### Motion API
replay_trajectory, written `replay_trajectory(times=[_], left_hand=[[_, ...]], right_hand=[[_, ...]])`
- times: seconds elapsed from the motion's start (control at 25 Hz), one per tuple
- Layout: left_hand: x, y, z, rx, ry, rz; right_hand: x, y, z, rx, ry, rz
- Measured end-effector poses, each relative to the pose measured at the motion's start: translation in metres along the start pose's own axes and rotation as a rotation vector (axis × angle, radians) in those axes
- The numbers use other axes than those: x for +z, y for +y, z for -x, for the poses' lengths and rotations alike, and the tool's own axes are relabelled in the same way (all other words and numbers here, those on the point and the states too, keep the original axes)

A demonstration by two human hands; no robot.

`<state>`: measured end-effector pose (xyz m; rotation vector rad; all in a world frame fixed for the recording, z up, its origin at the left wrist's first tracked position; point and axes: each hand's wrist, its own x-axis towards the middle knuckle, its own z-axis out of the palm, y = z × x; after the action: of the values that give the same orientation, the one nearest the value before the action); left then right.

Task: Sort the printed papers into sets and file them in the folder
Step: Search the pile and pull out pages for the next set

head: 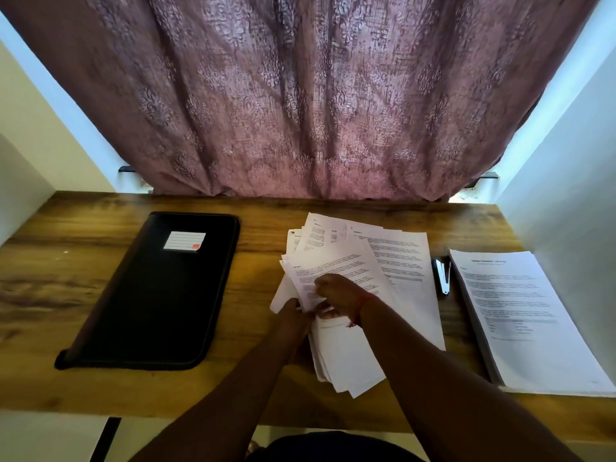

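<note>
A loose, fanned pile of printed papers [393, 261] lies in the middle of the wooden desk [253, 378]. My right hand [336, 291] rests on top of the pile with its fingers curled over the sheets. My left hand [293, 316] grips the pile's left edge from the side, fingers tucked among the sheets. A closed black zip folder [156, 295] with a white label lies flat to the left, apart from the papers. A neat stack of printed papers [526, 318] sits at the right end of the desk.
A black stapler [442, 275] lies between the loose pile and the right stack. A purple patterned curtain [300, 95] hangs behind the desk. White walls close in on both sides. The desk's front edge runs just under my forearms.
</note>
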<state>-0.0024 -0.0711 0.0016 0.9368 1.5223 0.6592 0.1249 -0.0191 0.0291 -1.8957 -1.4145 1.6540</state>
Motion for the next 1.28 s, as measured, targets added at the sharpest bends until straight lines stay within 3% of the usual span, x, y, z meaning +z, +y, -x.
replay_trajectory(times=[0.08,0.2,0.28,0.36,0.44,0.52,0.76,1.0,1.28], left_hand=[[-0.005,0.001,-0.005,0.106,0.042,-0.103],[-0.013,0.013,-0.004,0.237,0.075,-0.094],[-0.02,0.021,-0.003,0.27,0.067,-0.034],[-0.028,0.03,-0.003,0.328,0.028,0.044],[-0.033,0.044,-0.001,0.383,-0.014,0.122],[-0.036,0.061,0.006,0.397,-0.011,0.15],[-0.038,0.107,0.015,0.552,0.078,0.248],[-0.035,0.104,0.018,0.535,0.174,0.144],[-0.041,0.157,0.043,0.782,0.231,0.176]], right_hand=[[-0.012,0.012,0.002,-0.078,0.167,-0.145],[-0.046,0.034,0.003,-0.19,0.636,0.071],[-0.068,0.048,0.007,-0.178,0.758,-0.004],[-0.082,0.055,0.012,-0.203,0.63,-0.191],[-0.094,0.056,0.019,-0.298,0.408,-0.392],[-0.104,0.048,0.03,-0.424,0.295,-0.505],[-0.118,-0.011,0.062,-0.76,0.441,-0.48],[-0.093,-0.008,0.068,-0.688,0.457,-0.355],[-0.113,-0.041,0.084,-0.856,0.582,-0.35]])
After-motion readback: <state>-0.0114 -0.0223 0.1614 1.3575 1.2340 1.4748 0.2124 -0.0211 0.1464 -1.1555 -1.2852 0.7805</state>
